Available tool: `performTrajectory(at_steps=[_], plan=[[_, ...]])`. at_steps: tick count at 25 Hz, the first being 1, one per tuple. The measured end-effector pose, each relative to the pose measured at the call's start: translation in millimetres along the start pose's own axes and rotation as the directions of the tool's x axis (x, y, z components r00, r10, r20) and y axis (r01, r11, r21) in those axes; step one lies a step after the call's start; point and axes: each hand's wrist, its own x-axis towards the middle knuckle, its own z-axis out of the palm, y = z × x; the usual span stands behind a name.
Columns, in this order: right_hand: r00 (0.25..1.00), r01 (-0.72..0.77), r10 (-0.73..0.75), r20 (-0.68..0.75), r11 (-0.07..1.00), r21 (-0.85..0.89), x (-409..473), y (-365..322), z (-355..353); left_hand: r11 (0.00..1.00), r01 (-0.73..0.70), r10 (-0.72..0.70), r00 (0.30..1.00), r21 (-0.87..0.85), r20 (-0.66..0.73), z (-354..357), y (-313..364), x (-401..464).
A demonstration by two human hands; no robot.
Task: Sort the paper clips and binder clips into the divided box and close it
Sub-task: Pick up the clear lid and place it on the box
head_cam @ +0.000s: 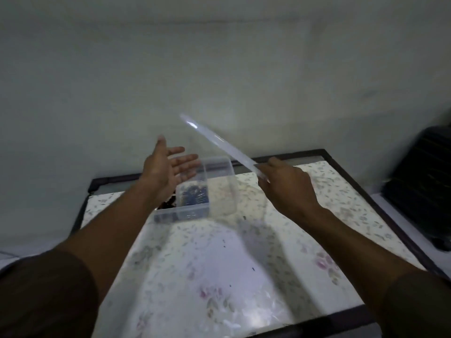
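Observation:
A clear plastic divided box [220, 181] stands open near the far side of the table. Dark clips [194, 195] lie in its left compartment; more dark pieces [168, 203] show beside my left wrist. My right hand [285, 184] grips one end of the clear lid [219, 142], which slants up and to the left above the box, seen edge-on. My left hand [168, 167] hovers over the box's left end, palm up, fingers spread, holding nothing. The image is blurred.
The table [207, 264] has a floral covering and a dark frame [366, 191]. A few tiny dark specks [253, 268] lie on it. A black ribbed object [424, 181] stands off the right side. A plain wall fills the background.

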Motion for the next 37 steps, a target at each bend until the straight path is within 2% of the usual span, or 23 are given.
performTrajectory(at_steps=[2,4,6,8,10,12,13,14,20,26,28,31,34,37], plan=[[0.980,0.199,-0.198,0.019,0.973,-0.120,16,-18,19,0.999,-0.012,0.009,0.998,-0.045,-0.064,-33,23,5],[0.950,0.313,-0.310,0.046,0.930,-0.193,30,-30,43,0.997,-0.040,0.050,0.986,0.064,-0.160,-63,27,8],[0.943,0.334,-0.325,0.076,0.911,-0.243,38,-36,67,0.975,-0.038,0.089,0.970,0.219,-0.228,-88,12,13],[0.954,0.289,-0.260,0.150,0.929,-0.232,41,-41,89,0.933,-0.009,0.120,0.950,0.359,-0.289,-116,-10,18],[0.952,0.193,-0.138,0.273,0.964,-0.184,37,-43,108,0.804,0.028,0.216,0.916,0.593,-0.337,-140,-34,22],[0.933,0.092,-0.042,0.358,0.988,-0.125,31,-40,118,0.534,0.058,0.346,0.895,0.844,-0.281,-150,-53,21],[0.921,0.055,-0.014,0.389,0.994,-0.095,28,-38,122,0.415,0.052,0.383,0.896,0.908,-0.226,-152,-61,20],[0.909,0.028,-0.001,0.416,0.998,-0.061,27,-36,124,0.350,0.037,0.395,0.900,0.936,-0.184,-152,-66,20],[0.812,-0.063,0.007,0.584,0.995,0.076,20,-30,124,0.199,0.008,0.410,0.907,0.980,-0.091,-154,-74,25],[0.819,-0.170,0.049,0.572,0.972,0.162,8,-44,129,0.169,0.033,0.391,0.915,0.985,-0.097,-157,-76,28],[0.863,-0.236,0.117,0.491,0.954,0.188,16,-44,129,0.177,0.020,0.393,0.915,0.984,-0.090,-157,-74,32],[0.895,-0.387,0.265,0.359,0.860,0.332,43,-41,139,0.280,-0.110,0.427,0.904,0.954,-0.021,-156,-65,47],[0.874,-0.414,0.251,0.416,0.834,0.366,59,-43,164,0.433,-0.158,0.359,0.933,0.887,-0.009,-150,-66,67],[0.865,-0.400,0.245,0.437,0.863,0.308,57,-45,177,0.512,-0.136,0.321,0.946,0.848,-0.042,-150,-80,76]])
